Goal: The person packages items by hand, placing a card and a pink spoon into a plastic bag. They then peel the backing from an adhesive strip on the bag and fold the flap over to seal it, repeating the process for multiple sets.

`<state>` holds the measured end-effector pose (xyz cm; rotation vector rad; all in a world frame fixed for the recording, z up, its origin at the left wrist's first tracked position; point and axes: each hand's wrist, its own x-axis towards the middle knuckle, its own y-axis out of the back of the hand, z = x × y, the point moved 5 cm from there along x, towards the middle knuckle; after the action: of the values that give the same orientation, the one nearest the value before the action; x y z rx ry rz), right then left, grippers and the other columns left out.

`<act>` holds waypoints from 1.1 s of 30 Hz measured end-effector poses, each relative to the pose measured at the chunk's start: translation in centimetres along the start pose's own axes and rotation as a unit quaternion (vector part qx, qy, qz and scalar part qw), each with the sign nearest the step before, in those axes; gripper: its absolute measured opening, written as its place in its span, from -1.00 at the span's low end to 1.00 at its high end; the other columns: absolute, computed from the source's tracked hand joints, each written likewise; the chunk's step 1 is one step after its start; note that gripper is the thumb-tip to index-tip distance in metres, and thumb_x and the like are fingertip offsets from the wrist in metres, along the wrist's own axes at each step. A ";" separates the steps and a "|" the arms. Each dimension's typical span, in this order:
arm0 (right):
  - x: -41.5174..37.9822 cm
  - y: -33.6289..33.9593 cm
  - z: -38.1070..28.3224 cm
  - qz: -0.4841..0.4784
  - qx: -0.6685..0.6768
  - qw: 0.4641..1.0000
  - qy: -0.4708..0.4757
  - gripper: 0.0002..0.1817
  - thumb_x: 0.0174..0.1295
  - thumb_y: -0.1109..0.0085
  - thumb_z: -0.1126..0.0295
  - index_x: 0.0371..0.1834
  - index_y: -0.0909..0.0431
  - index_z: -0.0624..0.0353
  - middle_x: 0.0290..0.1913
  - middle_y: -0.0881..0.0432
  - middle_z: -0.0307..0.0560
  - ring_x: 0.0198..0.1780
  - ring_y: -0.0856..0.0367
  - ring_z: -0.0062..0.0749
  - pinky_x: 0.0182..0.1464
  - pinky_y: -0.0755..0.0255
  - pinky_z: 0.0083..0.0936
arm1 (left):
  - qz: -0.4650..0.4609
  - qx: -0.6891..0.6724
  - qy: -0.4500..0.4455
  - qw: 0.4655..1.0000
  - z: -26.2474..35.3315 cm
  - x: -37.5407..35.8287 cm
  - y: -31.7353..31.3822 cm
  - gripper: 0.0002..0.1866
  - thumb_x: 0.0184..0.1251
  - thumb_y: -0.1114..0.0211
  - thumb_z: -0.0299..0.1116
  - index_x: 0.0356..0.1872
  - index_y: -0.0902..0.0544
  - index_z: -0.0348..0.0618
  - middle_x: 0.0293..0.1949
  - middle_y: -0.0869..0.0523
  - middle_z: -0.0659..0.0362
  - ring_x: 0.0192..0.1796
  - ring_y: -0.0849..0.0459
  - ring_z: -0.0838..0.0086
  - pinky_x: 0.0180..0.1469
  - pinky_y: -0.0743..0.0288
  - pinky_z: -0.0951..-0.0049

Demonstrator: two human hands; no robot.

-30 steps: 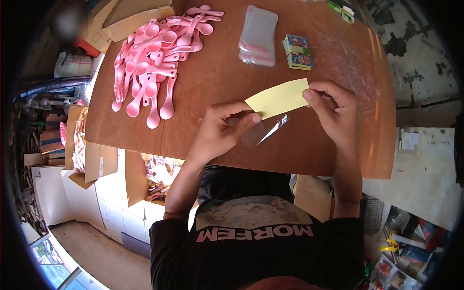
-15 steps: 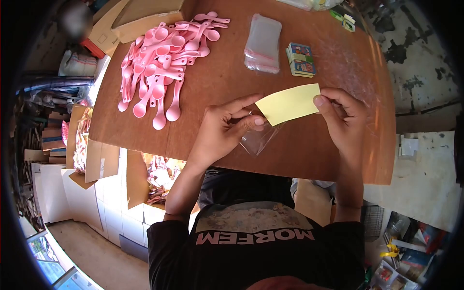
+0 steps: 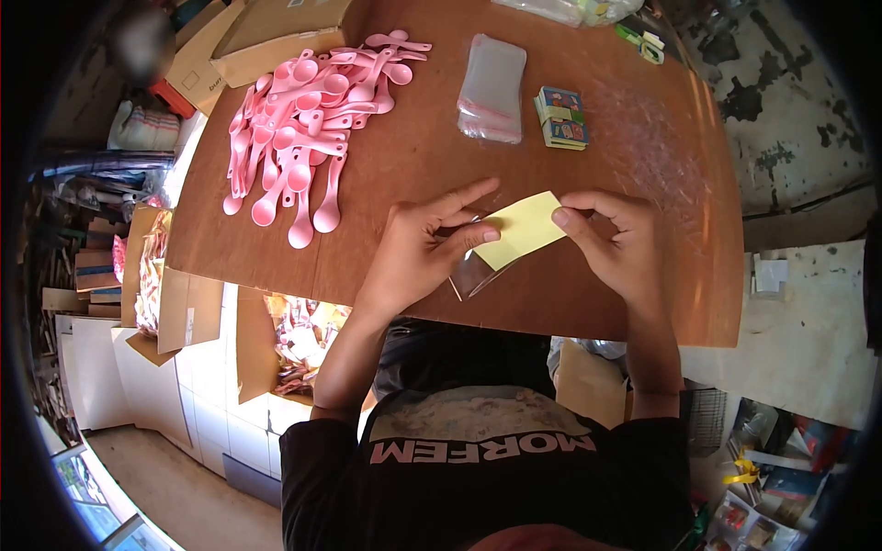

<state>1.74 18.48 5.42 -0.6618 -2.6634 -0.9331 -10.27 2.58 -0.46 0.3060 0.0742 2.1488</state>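
Head view: right of the pink spoons (image 3: 310, 138), the left hand (image 3: 413, 243) pinches a clear bag (image 3: 474, 275), thumb at one end of a yellow card (image 3: 526, 230). The right hand (image 3: 617, 234) pinches the other end. Pushing hard could bend the card or tear the thin bag.

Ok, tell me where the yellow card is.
In the head view, the yellow card is just right of centre, held between the left hand and the right hand over the table, below the banded card stack.

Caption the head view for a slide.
Left grip on a clear plastic bag, right grip on a yellow card, above a brown table with piled pink spoons.
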 end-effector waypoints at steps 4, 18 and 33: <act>-0.1 -1.4 -0.1 -0.032 0.021 0.999 -0.012 -0.87 0.18 -0.30 0.45 -0.28 -0.65 0.29 -0.42 -0.70 -0.17 -0.45 -0.56 -0.68 -0.40 -0.38 -0.70 | -0.018 -0.025 -0.044 0.999 0.9 0.2 -0.7 -0.42 0.14 -0.42 -0.42 0.24 -0.47 -0.19 -0.21 -0.77 0.03 -0.23 -0.65 0.70 -0.23 -0.52 0.56; -0.5 -2.5 -2.2 -0.113 -0.011 0.992 0.064 -0.84 0.14 -0.30 0.42 -0.24 -0.68 0.22 0.16 -0.48 0.07 0.15 -0.48 -0.19 0.14 -0.34 -0.35 | 0.020 -0.009 -0.062 0.998 1.8 -0.2 -1.1 -0.48 0.18 -0.37 -0.48 0.20 -0.50 -0.22 -0.19 -0.75 -0.01 -0.15 -0.72 0.53 -0.13 -0.55 0.51; 0.8 -4.6 -0.7 -0.322 0.024 0.940 -0.108 -0.71 0.12 -0.25 0.58 -0.05 -0.57 0.32 -0.14 -0.66 0.08 -0.11 -0.66 -0.13 -0.06 -0.51 -0.45 | 0.056 0.080 -0.182 0.978 3.0 -1.5 -1.5 -0.42 0.08 -0.43 -0.47 0.18 -0.46 -0.28 0.13 -0.57 -0.06 0.06 -0.65 0.18 0.05 -0.54 0.33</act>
<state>-1.16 15.10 3.80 0.1614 -3.1553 -0.9707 -7.55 2.00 1.88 0.8091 0.0189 2.1660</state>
